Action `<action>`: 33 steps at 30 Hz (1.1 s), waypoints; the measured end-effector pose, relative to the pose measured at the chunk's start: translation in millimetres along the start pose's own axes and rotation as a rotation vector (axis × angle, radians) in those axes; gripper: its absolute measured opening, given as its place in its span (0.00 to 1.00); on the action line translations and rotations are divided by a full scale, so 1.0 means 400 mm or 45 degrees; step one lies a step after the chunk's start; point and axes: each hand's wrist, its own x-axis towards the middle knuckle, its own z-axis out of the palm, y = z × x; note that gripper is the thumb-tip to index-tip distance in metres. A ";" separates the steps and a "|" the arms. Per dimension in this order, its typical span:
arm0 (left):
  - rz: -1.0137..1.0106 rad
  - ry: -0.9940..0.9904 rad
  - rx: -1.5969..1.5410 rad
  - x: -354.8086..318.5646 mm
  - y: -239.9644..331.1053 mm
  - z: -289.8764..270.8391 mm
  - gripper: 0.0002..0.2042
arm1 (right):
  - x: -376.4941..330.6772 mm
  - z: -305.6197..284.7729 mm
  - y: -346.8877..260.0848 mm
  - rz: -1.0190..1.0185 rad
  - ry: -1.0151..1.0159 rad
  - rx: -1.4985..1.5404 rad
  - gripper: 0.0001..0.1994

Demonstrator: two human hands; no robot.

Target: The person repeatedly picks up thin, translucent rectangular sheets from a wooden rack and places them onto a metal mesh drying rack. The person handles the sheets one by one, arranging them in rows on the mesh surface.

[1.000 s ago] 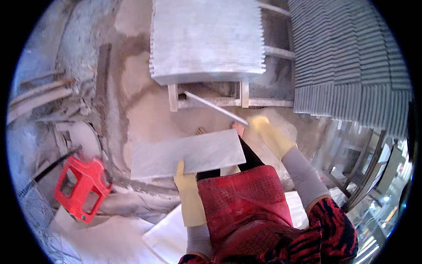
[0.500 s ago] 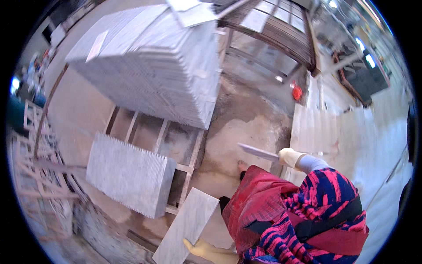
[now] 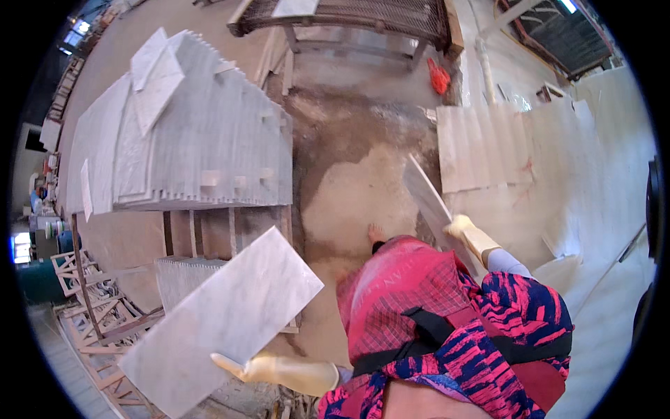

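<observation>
As left fingers point(image 3: 229, 365) grip white, veined slab point(image 3: 225, 313), right fingers point(image 3: 456, 225) seemingly clasp another slab point(image 3: 426, 200)

The left hand point(image 3: 257, 368) shows its thumb on the left slab point(image 3: 223, 314), but its other fingers are hidden behind. This slab covers also a large part of the low stack point(image 3: 180, 279). At the right hand point(image 3: 466, 229), the fingertips are too soft in focus to tell well, and this hand hides a part of the right slab point(image 3: 427, 190). The apron point(image 3: 391, 293) hides most of the leg above the foot point(image 3: 377, 232). The upper edge cuts the table point(image 3: 377, 21). The red thing point(image 3: 438, 78) is too small to tell its kind.
</observation>
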 end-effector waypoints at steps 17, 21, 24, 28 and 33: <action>0.384 -0.935 0.054 0.071 -0.092 0.807 0.22 | -0.020 -0.557 -0.497 -0.262 0.222 1.305 0.19; 0.530 -1.139 0.182 0.104 -0.111 1.015 0.18 | -0.014 -0.746 -0.711 -0.214 0.150 1.488 0.20; 0.445 -1.288 0.259 0.063 -0.055 1.022 0.16 | -0.037 -0.798 -0.763 -0.291 0.144 1.681 0.21; 0.119 -1.237 0.287 0.005 -0.048 1.115 0.15 | 0.063 -0.936 -0.921 -0.352 0.078 1.820 0.21; 0.047 -1.087 0.470 -0.083 -0.137 1.240 0.17 | 0.322 -1.063 -1.073 -0.396 -0.024 1.897 0.22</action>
